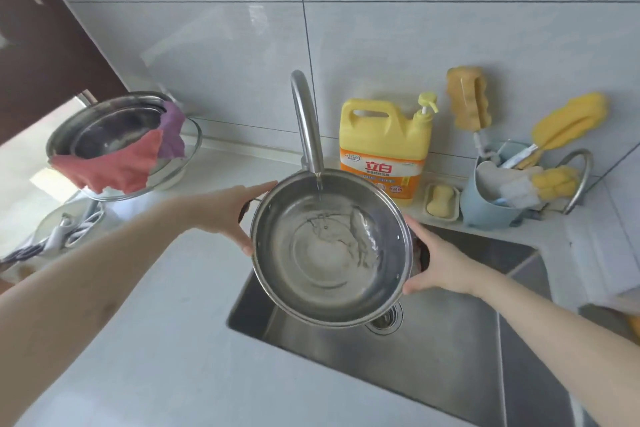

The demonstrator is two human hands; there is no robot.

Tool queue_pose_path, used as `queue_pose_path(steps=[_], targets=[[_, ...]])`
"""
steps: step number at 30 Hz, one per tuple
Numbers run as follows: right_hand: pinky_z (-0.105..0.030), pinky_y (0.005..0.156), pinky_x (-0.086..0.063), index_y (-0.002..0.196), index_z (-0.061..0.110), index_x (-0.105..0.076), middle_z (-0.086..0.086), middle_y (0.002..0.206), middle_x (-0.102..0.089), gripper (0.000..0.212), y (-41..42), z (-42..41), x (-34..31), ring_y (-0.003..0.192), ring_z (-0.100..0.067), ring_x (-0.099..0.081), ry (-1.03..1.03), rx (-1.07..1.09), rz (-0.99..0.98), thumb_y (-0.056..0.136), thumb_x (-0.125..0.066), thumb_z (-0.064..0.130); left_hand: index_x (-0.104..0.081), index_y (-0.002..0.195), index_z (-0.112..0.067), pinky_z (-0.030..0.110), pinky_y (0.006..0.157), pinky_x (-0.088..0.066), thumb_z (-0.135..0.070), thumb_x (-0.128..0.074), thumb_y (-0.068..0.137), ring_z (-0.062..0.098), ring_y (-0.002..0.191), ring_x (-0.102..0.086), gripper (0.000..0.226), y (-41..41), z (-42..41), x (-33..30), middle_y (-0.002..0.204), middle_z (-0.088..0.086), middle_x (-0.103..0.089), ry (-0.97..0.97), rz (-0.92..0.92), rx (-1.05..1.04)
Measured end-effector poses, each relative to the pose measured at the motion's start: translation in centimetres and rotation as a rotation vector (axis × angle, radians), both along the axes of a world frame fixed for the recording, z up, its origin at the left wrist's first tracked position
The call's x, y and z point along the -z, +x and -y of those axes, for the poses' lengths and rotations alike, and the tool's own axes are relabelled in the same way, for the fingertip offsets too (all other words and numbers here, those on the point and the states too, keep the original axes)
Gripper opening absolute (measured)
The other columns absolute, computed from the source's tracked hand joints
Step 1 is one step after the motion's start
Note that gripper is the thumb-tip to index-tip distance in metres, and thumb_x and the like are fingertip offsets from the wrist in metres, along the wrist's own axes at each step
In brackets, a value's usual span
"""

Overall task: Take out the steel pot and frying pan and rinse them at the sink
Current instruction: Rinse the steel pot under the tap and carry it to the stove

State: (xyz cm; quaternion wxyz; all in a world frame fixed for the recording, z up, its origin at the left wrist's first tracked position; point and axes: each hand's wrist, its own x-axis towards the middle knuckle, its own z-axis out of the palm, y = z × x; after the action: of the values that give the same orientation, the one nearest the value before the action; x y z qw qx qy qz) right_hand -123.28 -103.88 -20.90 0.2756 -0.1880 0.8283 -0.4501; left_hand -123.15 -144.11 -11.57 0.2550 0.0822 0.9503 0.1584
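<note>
We hold the steel pot (329, 250) above the sink (450, 340), its mouth under the faucet (306, 122), where a thin stream of water falls into it. Our left hand (235, 215) wraps its fingers (247, 248) round the left side handle; our right hand (438, 262) clasps the opposite side, fingers (414, 288) curled beneath the rim. The counter (156, 340) lies at left.

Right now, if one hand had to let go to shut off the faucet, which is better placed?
Probably the left hand: it grips the pot nearest the faucet base, while the right hand sits farther away.
</note>
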Motion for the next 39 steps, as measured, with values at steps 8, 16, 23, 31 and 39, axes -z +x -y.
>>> queue_pose_path(steps=[8,16,23,31,39], targets=[[-0.027,0.108,-0.028,0.147,0.055,0.008,0.007,0.134,-0.031,0.142,-1.7,-1.8,-0.5,0.127,-0.009,-0.034,0.144,0.053,-0.321,0.05,-0.094,0.038,0.013,0.13,-0.077,0.025,0.076,-0.04,-0.049,-0.094,0.05,0.011,0.083,-0.048,0.137,2.8,-1.5,6.7,0.101,-0.009,-0.037,0.187,-0.328,-0.149],[-0.023,0.082,-0.048,0.138,0.066,0.016,0.017,0.109,-0.027,0.141,-1.3,-7.9,-2.0,0.093,-0.008,-0.05,0.343,0.058,-0.418,0.053,-0.092,0.037,0.012,0.137,-0.071,0.022,0.077,-0.039,-0.053,-0.092,0.048,0.013,0.093,-0.047,0.138,3.9,-7.8,11.1,0.107,-0.008,-0.038,0.343,-0.458,-0.12],[-0.047,0.078,-0.058,0.15,0.047,0.011,0.0,0.121,-0.031,0.144,0.8,-10.3,-4.1,0.091,-0.027,-0.057,0.333,0.147,-1.002,0.054,-0.094,0.025,-0.008,0.152,-0.048,0.035,0.052,-0.053,-0.049,-0.092,0.049,0.03,0.063,-0.061,0.132,4.6,-10.1,8.5,0.099,-0.001,-0.038,0.217,-0.955,-0.114],[-0.025,0.092,-0.042,0.149,0.023,-0.018,-0.02,0.112,-0.037,0.069,1.1,-10.7,-11.8,0.092,-0.032,-0.045,0.091,0.246,-1.622,0.094,-0.056,0.038,-0.028,0.142,-0.024,0.04,0.066,-0.049,-0.044,-0.078,0.078,0.026,0.073,-0.05,0.084,2.9,-9.6,-0.1,0.099,0.013,-0.044,0.13,-1.575,0.073],[-0.018,0.087,-0.036,0.155,0.03,-0.004,-0.006,0.134,-0.037,0.109,1.5,-10.0,-17.5,0.084,-0.033,-0.041,0.068,0.278,-1.86,0.075,-0.076,0.017,-0.021,0.125,-0.016,0.039,0.065,-0.042,-0.037,-0.084,0.077,0.028,0.074,-0.04,0.082,3.6,-9.5,-5.8,0.082,0.024,-0.056,0.041,-1.813,0.13]])
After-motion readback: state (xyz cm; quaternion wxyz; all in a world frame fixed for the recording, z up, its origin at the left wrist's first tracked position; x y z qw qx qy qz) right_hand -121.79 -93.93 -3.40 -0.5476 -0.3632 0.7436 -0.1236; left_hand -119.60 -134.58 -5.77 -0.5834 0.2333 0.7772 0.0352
